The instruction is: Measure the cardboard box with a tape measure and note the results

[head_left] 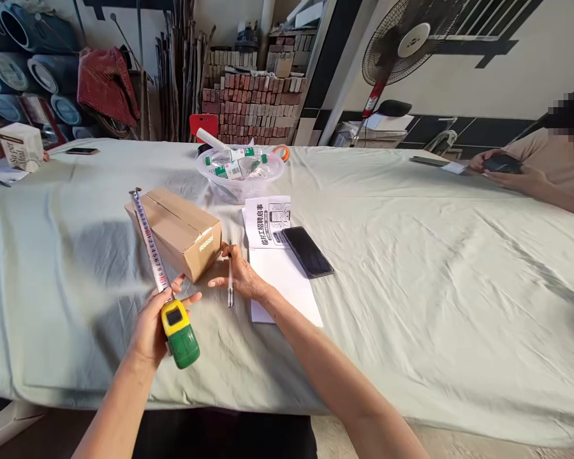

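Observation:
My left hand [152,322] holds a green and yellow tape measure [184,344], its blade pulled out and slanting away along the left side of a brown cardboard box [179,226]. The blade's hooked end reaches the box's far left corner. My right hand [242,274] is at the box's near right corner, with a pen [230,280] held in its fingers. To the right lie white paper sheets [282,293], the top one printed with black characters. A black smartphone [309,252] rests partly on them.
Behind the box stands a clear plastic basin [243,190] with several bottles, beside an orange tape roll [282,152]. At the right edge a person's hands [507,175] hold a dark object. Another person's hand holds a white box [22,146] at far left.

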`<state>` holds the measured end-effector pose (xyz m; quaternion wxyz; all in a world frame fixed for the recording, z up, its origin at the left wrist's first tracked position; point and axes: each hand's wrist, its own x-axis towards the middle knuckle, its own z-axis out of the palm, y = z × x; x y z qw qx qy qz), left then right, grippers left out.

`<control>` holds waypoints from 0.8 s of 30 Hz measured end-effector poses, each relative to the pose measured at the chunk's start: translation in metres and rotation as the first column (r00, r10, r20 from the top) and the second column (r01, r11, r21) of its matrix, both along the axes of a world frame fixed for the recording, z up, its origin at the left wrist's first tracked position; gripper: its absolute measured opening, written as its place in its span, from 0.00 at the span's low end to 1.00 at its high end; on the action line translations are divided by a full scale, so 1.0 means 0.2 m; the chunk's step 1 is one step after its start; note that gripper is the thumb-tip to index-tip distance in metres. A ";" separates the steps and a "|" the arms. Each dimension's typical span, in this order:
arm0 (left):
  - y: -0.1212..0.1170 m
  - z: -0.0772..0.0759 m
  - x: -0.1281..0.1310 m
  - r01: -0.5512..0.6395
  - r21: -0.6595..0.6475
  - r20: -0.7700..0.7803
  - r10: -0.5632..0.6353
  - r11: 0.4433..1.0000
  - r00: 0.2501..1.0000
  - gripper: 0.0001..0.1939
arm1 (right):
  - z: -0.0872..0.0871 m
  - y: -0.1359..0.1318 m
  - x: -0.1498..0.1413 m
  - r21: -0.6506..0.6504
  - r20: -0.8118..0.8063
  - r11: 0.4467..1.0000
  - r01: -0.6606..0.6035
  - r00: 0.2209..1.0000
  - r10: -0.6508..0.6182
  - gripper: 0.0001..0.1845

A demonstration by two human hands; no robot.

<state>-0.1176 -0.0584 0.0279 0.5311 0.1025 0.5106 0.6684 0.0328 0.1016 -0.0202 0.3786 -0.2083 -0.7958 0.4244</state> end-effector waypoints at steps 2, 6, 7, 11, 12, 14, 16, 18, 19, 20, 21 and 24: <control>-0.01 0.00 0.04 0.018 0.005 -0.003 -0.018 1.000 1.000 0.07 | 0.01 -0.02 0.01 -0.009 -0.006 0.999 0.036 0.999 -0.036 0.34; -0.07 0.00 0.12 0.080 -0.005 -0.011 -0.081 0.997 0.997 0.08 | 0.00 -0.08 0.04 0.027 0.056 0.984 0.179 0.982 -0.180 0.38; -0.08 0.01 0.15 0.101 -0.006 -0.008 -0.101 0.995 0.995 0.09 | 0.00 -0.09 0.05 0.043 0.076 0.977 0.209 0.974 -0.212 0.40; -0.12 0.01 0.24 0.170 -0.018 0.014 -0.170 0.985 0.985 0.12 | -0.02 -0.13 0.05 0.061 0.153 0.958 0.280 0.946 -0.286 0.40; -0.12 0.01 0.25 0.184 -0.020 0.016 -0.184 0.983 0.983 0.13 | -0.03 -0.13 0.04 0.060 0.157 0.957 0.284 0.944 -0.290 0.39; -0.14 0.00 0.25 0.209 -0.023 0.004 -0.209 0.978 0.978 0.14 | -0.03 -0.12 0.05 0.068 0.134 0.958 0.277 0.949 -0.284 0.36; -0.17 -0.01 0.23 0.220 -0.044 -0.023 -0.221 0.974 0.975 0.14 | -0.04 -0.10 0.06 0.091 0.094 0.965 0.245 0.963 -0.253 0.33; -0.22 -0.01 0.20 0.241 -0.073 -0.038 -0.244 0.968 0.969 0.14 | -0.05 -0.07 0.09 0.129 0.070 0.974 0.189 0.977 -0.199 0.32; -0.25 -0.01 0.19 0.265 -0.086 -0.035 -0.268 0.961 0.963 0.13 | -0.06 -0.05 0.10 0.152 0.064 0.975 0.160 0.983 -0.171 0.33; -0.29 0.00 0.17 0.292 -0.097 -0.029 -0.296 0.951 0.955 0.13 | -0.06 -0.03 0.12 0.177 0.055 0.976 0.131 0.988 -0.142 0.33; -0.33 0.01 0.16 0.322 -0.109 -0.021 -0.326 0.941 0.945 0.12 | -0.06 -0.02 0.13 0.199 0.045 0.974 0.104 0.992 -0.115 0.33; -0.43 0.03 0.13 0.379 -0.161 -0.010 -0.385 0.911 0.923 0.11 | -0.04 0.02 0.17 0.259 0.024 0.965 0.037 0.999 -0.045 0.30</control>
